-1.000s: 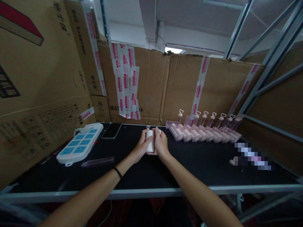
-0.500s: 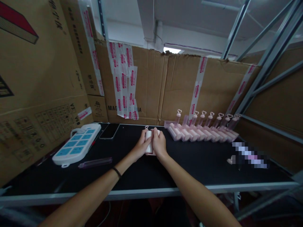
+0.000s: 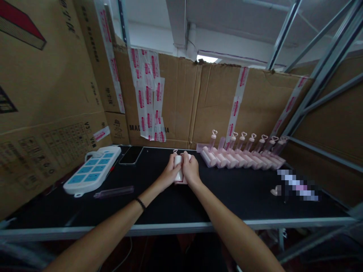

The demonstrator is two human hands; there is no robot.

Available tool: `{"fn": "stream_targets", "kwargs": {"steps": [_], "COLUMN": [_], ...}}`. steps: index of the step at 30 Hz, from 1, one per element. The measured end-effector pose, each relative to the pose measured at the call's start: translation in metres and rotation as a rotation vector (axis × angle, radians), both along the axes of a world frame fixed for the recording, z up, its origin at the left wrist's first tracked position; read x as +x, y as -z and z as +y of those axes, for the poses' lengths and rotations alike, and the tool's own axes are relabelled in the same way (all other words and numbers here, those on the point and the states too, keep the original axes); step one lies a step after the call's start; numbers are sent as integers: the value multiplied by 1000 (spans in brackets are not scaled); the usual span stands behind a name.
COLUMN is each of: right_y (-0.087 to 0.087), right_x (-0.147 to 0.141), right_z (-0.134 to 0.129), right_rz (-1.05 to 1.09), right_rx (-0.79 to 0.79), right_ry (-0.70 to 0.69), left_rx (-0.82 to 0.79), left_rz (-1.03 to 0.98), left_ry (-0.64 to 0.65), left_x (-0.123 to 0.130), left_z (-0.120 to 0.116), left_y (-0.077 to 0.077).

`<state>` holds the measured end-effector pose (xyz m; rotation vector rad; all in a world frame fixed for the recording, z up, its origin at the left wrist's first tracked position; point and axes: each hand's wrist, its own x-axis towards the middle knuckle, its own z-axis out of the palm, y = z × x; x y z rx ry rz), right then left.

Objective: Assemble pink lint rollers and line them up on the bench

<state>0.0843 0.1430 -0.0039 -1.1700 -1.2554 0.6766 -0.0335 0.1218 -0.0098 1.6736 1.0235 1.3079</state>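
Observation:
At the middle of the black tabletop (image 3: 159,204), both hands are closed around a small white-and-pink cylindrical piece (image 3: 178,174). My left hand (image 3: 169,173) wraps its left side, with the thumb lying along the white cylinder. My right hand (image 3: 191,170) is pressed against the right side, its fingers curled over the top. A pale pink heart-shaped loop (image 3: 175,151) sticks up behind the left fingers. Most of the piece is covered by the hands, so its lower part barely shows.
To the right stands a row of several pink cylinders (image 3: 235,160) with clear, heart-topped tubes. A power strip (image 3: 92,172), a phone (image 3: 131,155) and a clear purplish tube (image 3: 114,192) lie left. A small pink heart piece (image 3: 273,191) lies right. Cardboard (image 3: 178,102) walls the back.
Almost nothing differs. Both hands stay closed around the same piece in the same place, and the view has shifted very slightly.

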Motion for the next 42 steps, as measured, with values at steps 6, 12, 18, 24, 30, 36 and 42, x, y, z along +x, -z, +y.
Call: {"fn": "stream_targets", "kwargs": {"steps": [6, 12, 18, 24, 30, 36, 42], "right_y": [-1, -8, -11, -6, -2, -5, -8], "right_x": [1, 4, 4, 1, -3, -7, -8], "right_z": [-1, -11, -19, -16, -14, -14, -15], "right_rz": [4, -66, -86, 6, 54, 74, 97], "right_rx": [-5, 29, 86, 84, 83, 87, 103], "right_ry": [3, 12, -61, -123, -139, -181, -194], "left_rx": [45, 79, 171, 194, 184, 152, 167], "left_rz": [54, 71, 101, 102, 82, 45, 63], "left_ry": [26, -3, 1, -6, -34, -97, -130], "left_x": [0, -1, -1, 0, 1, 2, 3], "left_z": [1, 0, 0, -2, -6, -11, -16], "left_y": [0, 4, 10, 11, 8, 2, -3]}}
